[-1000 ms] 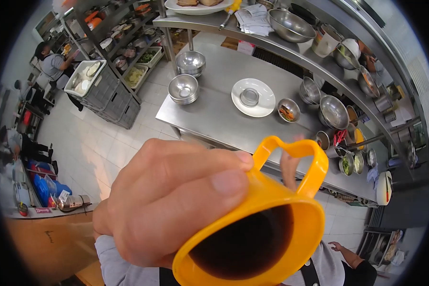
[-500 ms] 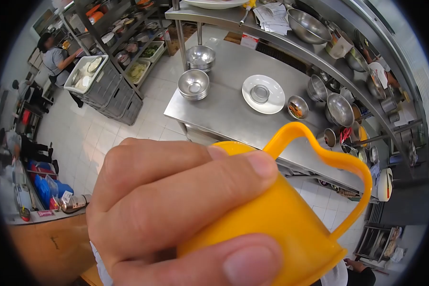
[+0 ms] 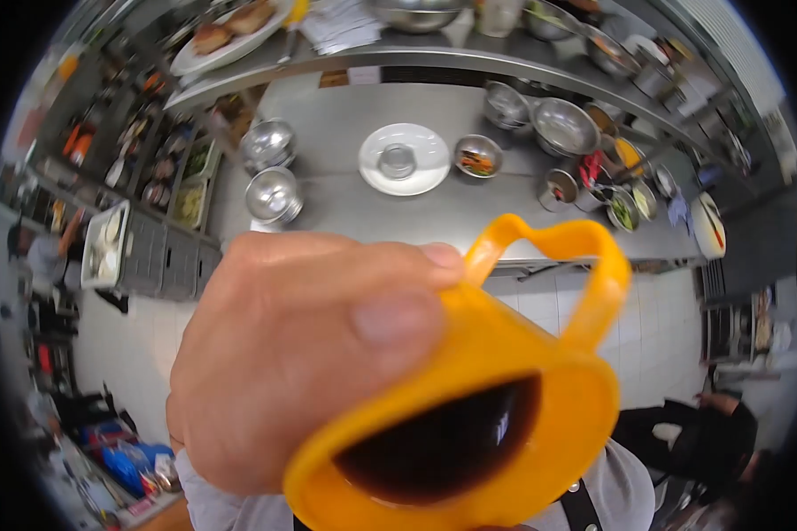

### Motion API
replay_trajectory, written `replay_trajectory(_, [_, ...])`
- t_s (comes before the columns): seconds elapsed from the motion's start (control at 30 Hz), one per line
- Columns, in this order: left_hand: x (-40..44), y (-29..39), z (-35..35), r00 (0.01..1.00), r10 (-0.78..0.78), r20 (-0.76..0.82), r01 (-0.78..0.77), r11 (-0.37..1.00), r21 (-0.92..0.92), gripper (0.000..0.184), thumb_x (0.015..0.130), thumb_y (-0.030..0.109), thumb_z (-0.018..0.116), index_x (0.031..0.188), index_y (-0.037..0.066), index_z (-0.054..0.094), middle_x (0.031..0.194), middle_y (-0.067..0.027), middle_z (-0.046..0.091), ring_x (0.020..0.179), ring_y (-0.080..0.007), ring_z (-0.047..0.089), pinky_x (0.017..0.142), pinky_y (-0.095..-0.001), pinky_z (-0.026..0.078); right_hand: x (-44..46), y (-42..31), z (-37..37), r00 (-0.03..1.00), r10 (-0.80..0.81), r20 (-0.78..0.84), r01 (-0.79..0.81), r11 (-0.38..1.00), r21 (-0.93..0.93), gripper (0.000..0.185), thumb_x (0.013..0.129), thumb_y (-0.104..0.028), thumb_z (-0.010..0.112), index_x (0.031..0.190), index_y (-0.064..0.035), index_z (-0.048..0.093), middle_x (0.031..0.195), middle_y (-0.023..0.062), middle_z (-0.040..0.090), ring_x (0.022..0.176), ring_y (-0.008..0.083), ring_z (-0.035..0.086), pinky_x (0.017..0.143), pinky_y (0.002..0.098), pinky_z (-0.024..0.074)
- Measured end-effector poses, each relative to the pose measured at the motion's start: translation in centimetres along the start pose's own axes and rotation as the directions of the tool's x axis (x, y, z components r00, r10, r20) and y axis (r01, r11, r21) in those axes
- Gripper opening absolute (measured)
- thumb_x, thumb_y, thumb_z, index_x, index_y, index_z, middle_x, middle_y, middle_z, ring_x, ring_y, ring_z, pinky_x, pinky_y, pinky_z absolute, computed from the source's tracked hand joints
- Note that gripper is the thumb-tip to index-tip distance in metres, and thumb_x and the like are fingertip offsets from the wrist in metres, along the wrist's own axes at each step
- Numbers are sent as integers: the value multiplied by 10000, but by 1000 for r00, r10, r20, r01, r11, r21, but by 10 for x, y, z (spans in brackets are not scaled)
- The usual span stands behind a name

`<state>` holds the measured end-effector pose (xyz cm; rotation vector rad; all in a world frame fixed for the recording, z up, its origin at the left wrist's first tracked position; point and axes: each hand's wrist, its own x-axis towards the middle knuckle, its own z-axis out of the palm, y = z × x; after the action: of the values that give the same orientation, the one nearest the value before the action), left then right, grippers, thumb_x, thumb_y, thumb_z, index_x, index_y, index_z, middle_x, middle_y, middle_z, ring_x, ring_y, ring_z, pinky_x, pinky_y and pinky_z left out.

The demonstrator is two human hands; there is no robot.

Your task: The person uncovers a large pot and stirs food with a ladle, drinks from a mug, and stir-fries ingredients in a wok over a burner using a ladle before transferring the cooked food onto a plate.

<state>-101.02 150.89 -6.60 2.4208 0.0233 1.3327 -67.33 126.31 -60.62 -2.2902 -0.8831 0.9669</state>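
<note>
My left hand point(image 3: 301, 345) comes in from the lower left, its fingers closed on a yellow cup point(image 3: 505, 327) held close to the camera. The cup is tilted, with its wide mouth facing the camera and dark liquid point(image 3: 443, 438) inside. Its looped handle point(image 3: 607, 283) sticks up to the right, with no fingers through it. Beyond the cup, a white plate point(image 3: 425, 181) with a small clear dish point(image 3: 397, 161) on it rests on the steel table point(image 3: 345, 212). My right hand does not show.
Stacked metal bowls point(image 3: 274, 195) stand at the table's left. A bowl of orange pieces point(image 3: 478, 157) and other containers sit to the right, below a steel shelf point(image 3: 452, 57). People are at the left point(image 3: 44, 257) and lower right point(image 3: 700, 442).
The view has turned, and the table now lies more level and further left. The cup's mouth, turned out of sight half a second ago, faces the camera again. My left hand keeps its hold.
</note>
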Motion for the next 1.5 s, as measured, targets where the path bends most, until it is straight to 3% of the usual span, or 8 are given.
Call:
replay_trajectory(0.07, [17, 1, 14, 972, -215, 93, 224, 970, -94, 366, 818, 185, 827, 1116, 31, 680, 1040, -189, 762, 900, -311, 727, 806, -363, 564, -9, 44, 9, 999, 28, 32, -27, 998, -53, 435, 915, -435, 717, 1071, -33, 772, 1062, 217, 757, 1049, 359, 721, 936, 429, 558])
replay_trajectory(0.1, [10, 0, 41, 860, -509, -34, 374, 676, -634, 327, 839, 128, 792, 1104, -22, 671, 1031, -203, 765, 1015, -313, 716, 869, -384, 568, -20, 55, 9, 996, 82, 38, -80, 996, -46, 433, 912, -447, 714, 1043, -41, 786, 1061, 219, 757, 1053, 365, 718, 942, 429, 557])
replay_trajectory(0.13, [2, 0, 57, 885, -465, 15, 352, 649, -675, 327, 839, 128, 792, 1104, -22, 671, 1031, -203, 765, 1015, -313, 716, 869, -384, 568, -26, 66, 5, 994, 99, 55, -95, 993, -72, 433, 905, -455, 717, 1027, -47, 792, 1045, 217, 758, 1051, 372, 716, 960, 407, 550])
replay_trajectory(0.2, [-3, -17, 73, 895, -446, 17, 431, 854, -290, 1206, 563, 530, 986, 1478, 1, 405, 1339, -185, 599, 1224, -324, 639, 1099, -442, 499, -39, 84, -1, 995, 91, 48, -85, 990, -111, 452, 910, -456, 709, 1042, -30, 782, 997, 220, 756, 962, 361, 738, 867, 426, 593])
replay_trajectory(0.3, [31, -30, 114, 928, -358, 102, 370, 858, -357, 1124, 621, 460, 974, 1466, -27, 414, 1303, -146, 583, 1190, -265, 641, 1071, -385, 505, -59, 76, -39, 839, 522, 151, -541, 830, 137, 482, 929, -450, 683, 1104, -7, 755, 967, 205, 738, 870, 335, 749, 734, 465, 627])
replay_trajectory(0.5, [82, -68, 204, 934, -324, 152, 358, 852, -381, 970, 692, 320, 928, 1449, -38, 438, 1299, -131, 588, 1207, -235, 615, 1061, -376, 483, -40, 170, -66, 764, 616, 193, -640, 687, 344, 549, 965, -460, 672, 1297, -23, 648, 1083, 150, 695, 947, 324, 737, 774, 558, 607])
replay_trajectory(0.83, [155, -123, 314, 905, -424, 42, 404, 824, -397, 754, 758, 118, 878, 1394, -20, 497, 1268, -129, 637, 1171, -226, 633, 1049, -369, 484, 30, 217, -165, 792, 586, 174, -609, 736, 296, 513, 957, -460, 666, 1227, -24, 673, 1065, 141, 720, 909, 306, 737, 704, 486, 596])
replay_trajectory(1.5, [230, -191, 402, 900, -430, -73, 404, 885, -232, 733, 713, 256, 892, 1309, -33, 577, 1178, -168, 717, 1070, -268, 706, 962, -381, 547, 69, 229, -146, 856, 472, 213, -517, 774, 364, 461, 999, -424, 615, 1129, 14, 674, 1017, 149, 746, 814, 269, 767, 608, 462, 640])
